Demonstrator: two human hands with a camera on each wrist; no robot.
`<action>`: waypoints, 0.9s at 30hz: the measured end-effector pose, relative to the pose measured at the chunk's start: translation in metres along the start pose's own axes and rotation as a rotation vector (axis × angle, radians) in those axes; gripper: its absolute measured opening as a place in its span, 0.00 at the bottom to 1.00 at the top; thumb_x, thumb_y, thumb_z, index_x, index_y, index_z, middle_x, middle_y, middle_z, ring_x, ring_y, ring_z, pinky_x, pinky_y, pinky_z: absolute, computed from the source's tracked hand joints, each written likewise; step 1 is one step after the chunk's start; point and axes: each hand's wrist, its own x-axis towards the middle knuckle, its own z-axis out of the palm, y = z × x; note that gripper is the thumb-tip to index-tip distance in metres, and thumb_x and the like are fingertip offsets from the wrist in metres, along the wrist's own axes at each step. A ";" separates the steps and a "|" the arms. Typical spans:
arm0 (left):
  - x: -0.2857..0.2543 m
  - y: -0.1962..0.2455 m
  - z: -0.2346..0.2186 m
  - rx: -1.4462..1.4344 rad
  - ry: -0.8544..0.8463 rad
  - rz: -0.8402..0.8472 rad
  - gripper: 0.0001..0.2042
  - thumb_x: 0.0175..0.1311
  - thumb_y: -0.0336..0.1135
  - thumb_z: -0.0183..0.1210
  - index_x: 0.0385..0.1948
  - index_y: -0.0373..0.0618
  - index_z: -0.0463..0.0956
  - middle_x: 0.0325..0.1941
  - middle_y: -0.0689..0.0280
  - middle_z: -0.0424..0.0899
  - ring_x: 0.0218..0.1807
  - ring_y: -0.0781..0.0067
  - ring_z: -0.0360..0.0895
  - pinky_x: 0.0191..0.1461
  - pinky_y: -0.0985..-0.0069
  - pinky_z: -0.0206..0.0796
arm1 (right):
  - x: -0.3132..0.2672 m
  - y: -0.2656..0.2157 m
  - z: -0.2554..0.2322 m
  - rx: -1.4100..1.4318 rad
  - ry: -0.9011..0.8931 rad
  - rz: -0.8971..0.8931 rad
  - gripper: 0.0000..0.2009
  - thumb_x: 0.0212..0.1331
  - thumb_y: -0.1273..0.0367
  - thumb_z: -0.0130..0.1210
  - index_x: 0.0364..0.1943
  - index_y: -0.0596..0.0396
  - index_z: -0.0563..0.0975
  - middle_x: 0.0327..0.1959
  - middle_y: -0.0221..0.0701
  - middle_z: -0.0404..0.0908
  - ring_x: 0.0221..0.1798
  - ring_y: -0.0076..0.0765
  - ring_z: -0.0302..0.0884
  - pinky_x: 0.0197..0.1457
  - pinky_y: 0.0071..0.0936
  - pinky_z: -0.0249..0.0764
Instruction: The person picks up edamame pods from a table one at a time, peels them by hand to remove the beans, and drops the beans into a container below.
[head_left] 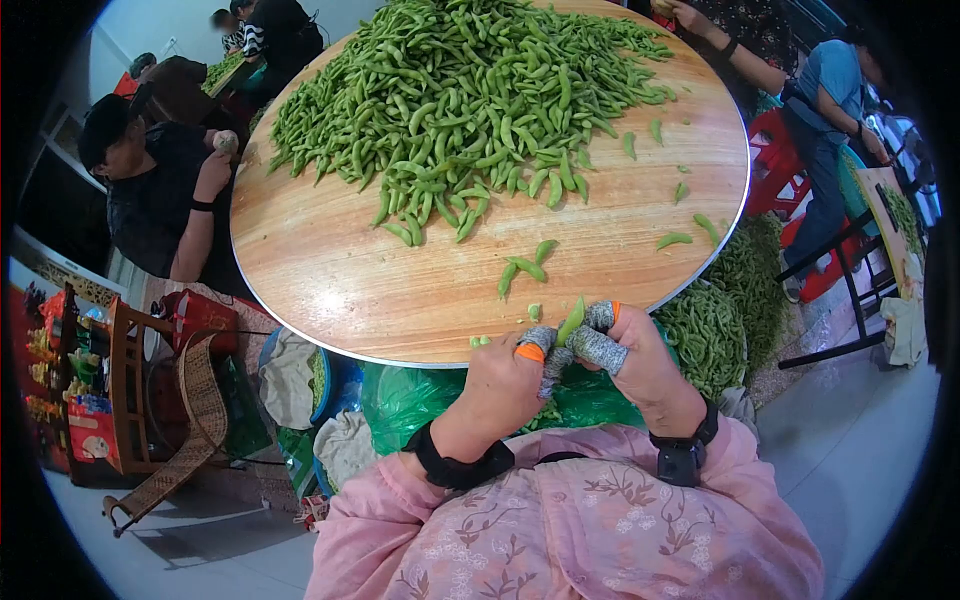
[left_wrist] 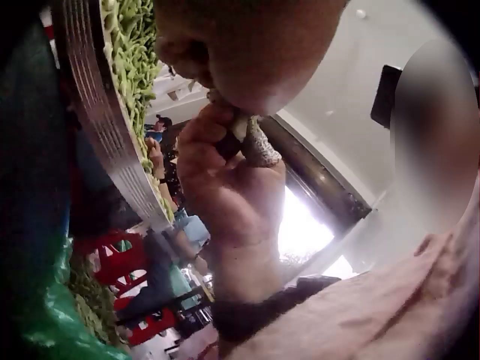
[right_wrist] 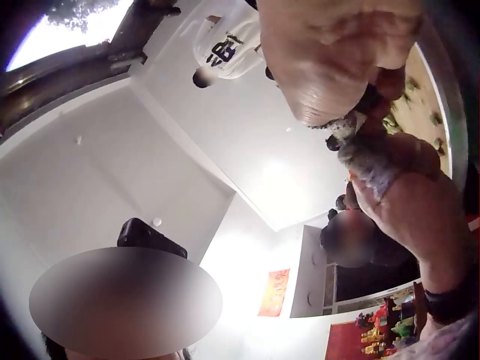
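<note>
Both hands meet at the near edge of the round wooden table, in the lower middle of the head view. Between them a green soybean pod (head_left: 571, 321) points up and away from the body. My left hand (head_left: 503, 385) pinches it from one side and my right hand (head_left: 648, 365) from the other. Grey knitted finger covers (head_left: 600, 351) wrap several fingertips, with orange bands on some. The left wrist view shows the right hand (left_wrist: 232, 184) close against the left. In the right wrist view, the left hand (right_wrist: 412, 214) faces the right one; the pod is hidden there.
A large heap of soybean pods (head_left: 450, 100) covers the far part of the table (head_left: 330, 270), with several loose pods (head_left: 525, 265) nearer. Green plastic (head_left: 405, 395) hangs below its edge. More pods (head_left: 705, 335) lie at right. A person (head_left: 150, 190) sits at left.
</note>
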 end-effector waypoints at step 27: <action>0.002 0.001 0.001 -0.832 -0.069 -0.378 0.07 0.50 0.32 0.51 0.21 0.37 0.68 0.12 0.62 0.67 0.16 0.71 0.63 0.22 0.76 0.57 | -0.006 -0.005 -0.002 -0.407 -0.014 -0.310 0.05 0.44 0.79 0.52 0.28 0.62 0.73 0.23 0.32 0.73 0.25 0.25 0.69 0.30 0.20 0.66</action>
